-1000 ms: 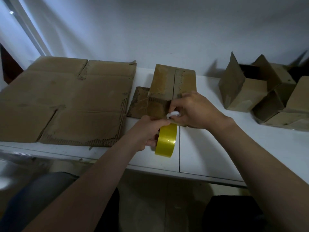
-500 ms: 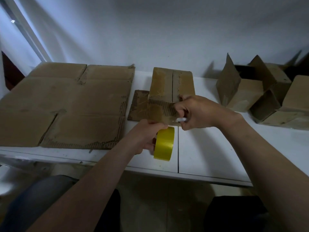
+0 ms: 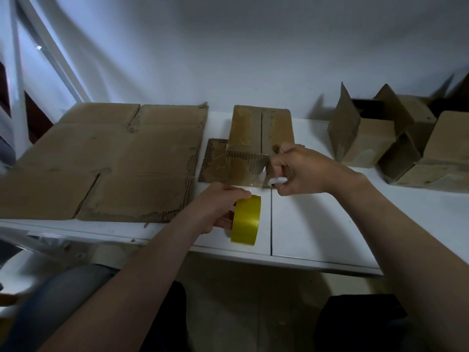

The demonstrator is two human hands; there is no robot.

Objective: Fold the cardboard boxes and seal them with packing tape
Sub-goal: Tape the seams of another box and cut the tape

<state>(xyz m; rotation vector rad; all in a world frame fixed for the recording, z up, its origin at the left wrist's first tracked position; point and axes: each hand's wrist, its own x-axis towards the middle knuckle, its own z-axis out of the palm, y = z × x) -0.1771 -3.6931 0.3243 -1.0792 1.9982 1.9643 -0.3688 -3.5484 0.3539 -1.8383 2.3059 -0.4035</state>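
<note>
The person is sealing a folded box, and the strip of tape looks ready to be cut free from its roll. Nearest, the left hand (image 3: pixel 215 207) is curling closed around the yellow roll of packing tape (image 3: pixel 245 220), holding it on edge just above the white tabletop (image 3: pixel 330 224), with the thumb on top of the roll and the fingers wrapped behind it. A clear strip of tape (image 3: pixel 251 176) is running from the roll up and away onto the front face of the small brown folded cardboard box (image 3: pixel 258 133), which is sitting directly beyond both hands. The right hand (image 3: pixel 302 171), just to the right of the left hand and at the box's near right corner, is clenching a small white cutter (image 3: pixel 278 180) whose tip is pointing at the strip's edge; whether it has a blade I cannot tell. Judging from this, the next move calls for keeping the strip taut with the roll while the cutter slices across it, then pressing the loose end down. Farther left of the left hand, a large flattened brown cardboard sheet (image 3: pixel 101 161) is lying; far right of the right hand, several open brown cardboard boxes (image 3: pixel 380 138) are waiting.
</note>
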